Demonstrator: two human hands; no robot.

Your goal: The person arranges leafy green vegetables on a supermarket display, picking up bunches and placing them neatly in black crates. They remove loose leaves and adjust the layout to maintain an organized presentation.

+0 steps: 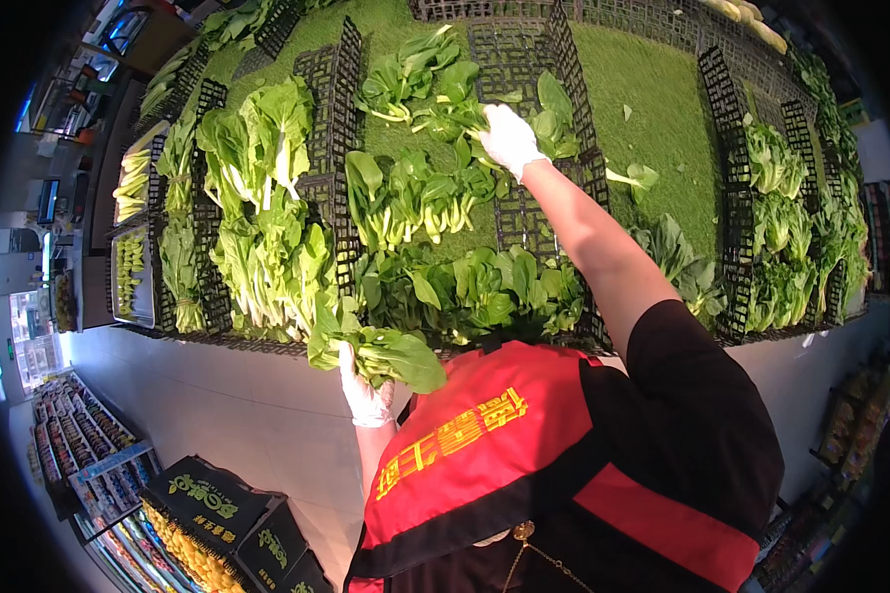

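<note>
Near the front edge of the display, my left hand (365, 389), in a white glove, holds several heads of bok choy (397, 357), their leaves spreading right over the edge of my red apron. My right hand (512, 141), also gloved, reaches far into the middle compartment. Its fingers curl at the stems of a bok choy (452, 124); the fingertips are partly hidden. Loose bok choy (408, 74) lies beyond it to the left. A row of pale-stemmed bok choy (426, 196) lies closer to me, and a darker leafy row (482, 293) fills the front.
Black lattice dividers (347, 148) stand upright on green artificial turf (638, 96). Left of them are lettuce-like greens (267, 244); bundled greens (779, 222) stand at the right. One loose leaf (640, 180) lies right of my forearm. Black cartons (211, 504) sit behind me at left.
</note>
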